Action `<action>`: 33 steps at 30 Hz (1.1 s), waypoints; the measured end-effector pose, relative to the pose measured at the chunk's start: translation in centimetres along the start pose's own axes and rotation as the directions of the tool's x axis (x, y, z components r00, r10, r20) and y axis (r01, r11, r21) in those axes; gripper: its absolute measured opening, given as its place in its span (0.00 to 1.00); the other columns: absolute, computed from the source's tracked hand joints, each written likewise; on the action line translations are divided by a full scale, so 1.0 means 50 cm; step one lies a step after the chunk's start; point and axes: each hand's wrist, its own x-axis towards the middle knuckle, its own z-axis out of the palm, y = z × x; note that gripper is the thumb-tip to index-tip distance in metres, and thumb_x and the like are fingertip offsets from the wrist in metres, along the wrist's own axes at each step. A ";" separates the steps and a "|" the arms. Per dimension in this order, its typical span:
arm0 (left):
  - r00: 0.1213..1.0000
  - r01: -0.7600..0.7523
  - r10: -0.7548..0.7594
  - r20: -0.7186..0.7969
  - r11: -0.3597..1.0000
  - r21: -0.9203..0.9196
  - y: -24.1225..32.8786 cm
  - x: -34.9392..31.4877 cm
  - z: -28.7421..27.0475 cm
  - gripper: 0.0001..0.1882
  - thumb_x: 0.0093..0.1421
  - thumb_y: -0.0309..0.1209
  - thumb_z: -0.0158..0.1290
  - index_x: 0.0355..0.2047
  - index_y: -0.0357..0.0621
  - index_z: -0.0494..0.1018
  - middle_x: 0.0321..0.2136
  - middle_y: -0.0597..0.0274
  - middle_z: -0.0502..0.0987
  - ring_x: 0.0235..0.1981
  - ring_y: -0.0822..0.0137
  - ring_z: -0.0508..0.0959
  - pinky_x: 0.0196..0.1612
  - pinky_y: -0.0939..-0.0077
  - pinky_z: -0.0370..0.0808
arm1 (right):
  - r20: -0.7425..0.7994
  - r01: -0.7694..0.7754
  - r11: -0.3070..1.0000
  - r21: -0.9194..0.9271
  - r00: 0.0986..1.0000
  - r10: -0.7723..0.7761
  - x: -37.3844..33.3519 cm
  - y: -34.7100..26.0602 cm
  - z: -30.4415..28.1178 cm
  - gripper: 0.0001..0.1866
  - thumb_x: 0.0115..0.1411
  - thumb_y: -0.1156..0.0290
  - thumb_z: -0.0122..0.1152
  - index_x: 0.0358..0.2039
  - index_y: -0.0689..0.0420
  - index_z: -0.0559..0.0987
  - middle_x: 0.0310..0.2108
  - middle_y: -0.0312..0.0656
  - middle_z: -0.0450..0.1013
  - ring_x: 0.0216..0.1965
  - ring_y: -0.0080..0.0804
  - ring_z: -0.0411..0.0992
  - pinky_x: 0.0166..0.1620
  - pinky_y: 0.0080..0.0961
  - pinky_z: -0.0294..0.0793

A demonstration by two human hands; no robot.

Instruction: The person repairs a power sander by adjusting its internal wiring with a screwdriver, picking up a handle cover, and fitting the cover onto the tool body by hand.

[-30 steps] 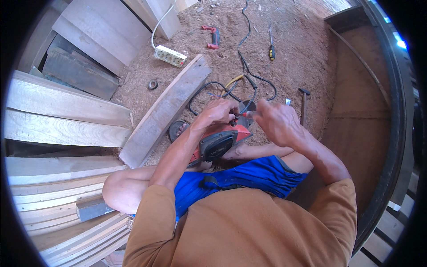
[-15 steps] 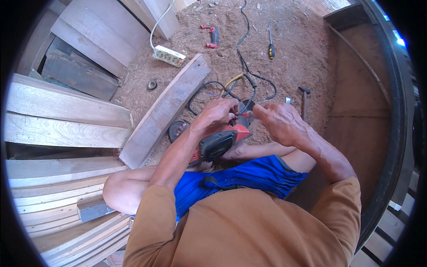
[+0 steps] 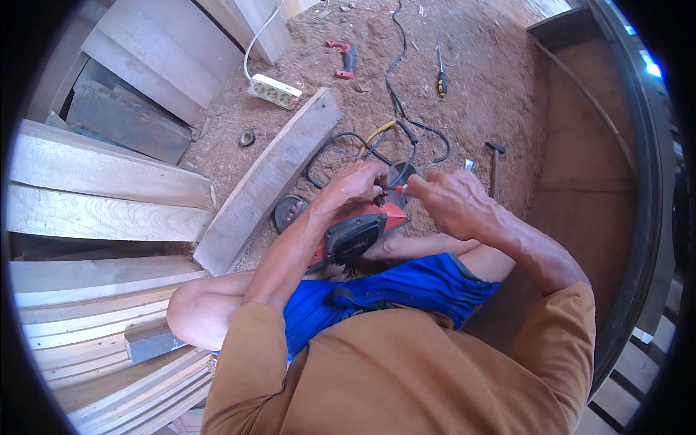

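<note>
A red and black electric planer [image 3: 355, 233] rests between my bent legs, its upper part opened up with dark inner parts showing. My left hand [image 3: 360, 180] is closed at the top of the planer, fingertips pinching among the small parts and wires there; what they grip is hidden. Over the planer's right end, my right hand [image 3: 453, 199] is closed around a slim screwdriver-like tool with a red part [image 3: 403, 189], pointed toward the left fingertips. A black cord [image 3: 415, 148] with a yellow section loops just beyond both hands.
A thick plank [image 3: 272, 181] lies left of the planer. On the dusty ground are a power strip [image 3: 275, 92], a tape roll [image 3: 247, 138], a red-black handle cover [image 3: 346, 60], a yellow-black screwdriver [image 3: 441, 78] and a hammer [image 3: 495, 163]. Stacked boards [image 3: 109, 210] line the left.
My right hand has turned slightly and its fingers have shifted around the slim tool. The left hand and the planer stay in place.
</note>
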 end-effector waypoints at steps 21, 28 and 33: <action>1.000 0.008 -0.008 -0.020 1.000 0.001 0.008 -0.007 -0.002 0.11 0.54 0.31 0.62 0.39 0.49 0.82 0.35 0.53 0.85 0.41 0.48 0.85 0.44 0.52 0.80 | 0.163 -0.387 0.766 0.513 0.920 0.356 0.048 0.053 0.009 0.19 0.64 0.69 0.61 0.54 0.61 0.76 0.40 0.62 0.79 0.44 0.63 0.79 0.47 0.48 0.78; 0.999 0.004 -0.004 -0.046 1.000 0.004 -0.003 -0.003 0.004 0.11 0.54 0.30 0.62 0.40 0.48 0.82 0.35 0.53 0.86 0.41 0.49 0.86 0.45 0.53 0.80 | -0.062 0.054 0.998 -0.019 0.997 -0.055 0.003 0.005 0.002 0.17 0.61 0.73 0.58 0.51 0.62 0.77 0.37 0.62 0.80 0.38 0.58 0.82 0.41 0.52 0.78; 1.000 -0.013 0.013 -0.025 1.000 0.000 0.003 -0.001 0.000 0.11 0.56 0.30 0.62 0.40 0.46 0.82 0.35 0.54 0.87 0.41 0.50 0.86 0.45 0.54 0.81 | -0.064 -0.078 0.989 0.125 0.994 0.086 0.017 0.019 0.027 0.17 0.63 0.72 0.58 0.52 0.61 0.79 0.30 0.58 0.80 0.32 0.57 0.82 0.35 0.51 0.77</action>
